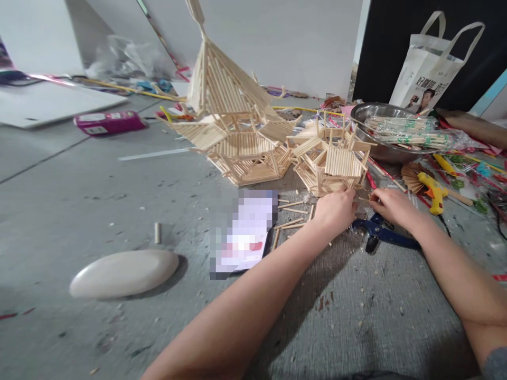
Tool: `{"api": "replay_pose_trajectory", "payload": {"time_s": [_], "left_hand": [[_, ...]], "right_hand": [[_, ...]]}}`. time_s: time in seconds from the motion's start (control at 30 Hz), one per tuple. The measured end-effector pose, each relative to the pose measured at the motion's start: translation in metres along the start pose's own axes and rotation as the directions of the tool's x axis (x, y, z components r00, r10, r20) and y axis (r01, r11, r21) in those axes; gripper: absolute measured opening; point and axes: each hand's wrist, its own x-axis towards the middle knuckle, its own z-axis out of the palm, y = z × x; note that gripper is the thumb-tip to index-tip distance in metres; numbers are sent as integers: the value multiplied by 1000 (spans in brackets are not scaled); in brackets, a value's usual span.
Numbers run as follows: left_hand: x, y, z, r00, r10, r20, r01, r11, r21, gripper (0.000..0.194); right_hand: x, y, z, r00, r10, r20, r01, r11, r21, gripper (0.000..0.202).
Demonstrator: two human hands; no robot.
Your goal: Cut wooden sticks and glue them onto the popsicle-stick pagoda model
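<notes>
Floor: grey, grit-strewn concrete floor (79, 343) is carrying everything.
Tall model: large pale wooden-stick model with pointed roof (225, 89) is standing left of the small model.
Bowl: round shiny steel bowl (390, 152) is holding plastic-wrapped pale sticks, right of the small model.
Small model: smaller pale wooden-stick model with slatted panels (344, 161) is standing on the floor just beyond the hands. Probably light and stiff, fragile at the joints; thin uprights look weakest sideways. Best hold: low, both sides of base, off the panels.
Left hand: bare left hand (336, 211) is sitting curled at the small model's near base; contact unclear, can't tell if it's gripping anything.
Right hand: bare right hand (392, 205) is sitting near it, fingers bent; grip can't be told either.
Pliers: blue-handled metal pliers (382, 229) are lying just beside the right hand.
Phone: lit, dark-edged rectangular phone (245, 232) is lying left of the left hand.
Loose sticks: short pale wooden sticks (311, 211) are lying between phone and left hand. Likely light, prone to rolling; pinch mid-length.
</notes>
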Motion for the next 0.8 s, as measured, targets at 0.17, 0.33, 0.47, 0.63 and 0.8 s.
{"api": "replay_pose_trajectory", "payload": {"time_s": [0.17, 0.33, 0.47, 0.63, 0.8], "left_hand": [[-4, 5, -3, 978, 206, 20, -206, 978, -27, 25], [-1, 3, -3, 984, 171, -44, -177, 968, -181, 22], [0, 5, -4, 982, 166, -89, -188, 875, -445, 18], [-1, 10, -3, 996, 56, -71, -90, 673, -734, 18], [0, 13, 0, 1000, -13, 23, 27, 463, -886, 18]], "right_hand": [[-13, -4, -19, 987, -85, -135, 115, 965, 235, 13], [-16, -4, -24, 979, -40, -202, 143, 839, 524, 8], [-15, -4, -20, 978, 51, -204, 116, 679, 724, 12], [-9, -8, -14, 974, 193, -119, 37, 384, 922, 27], [-6, -12, -10, 970, 233, -68, -37, 419, 907, 27]]}}
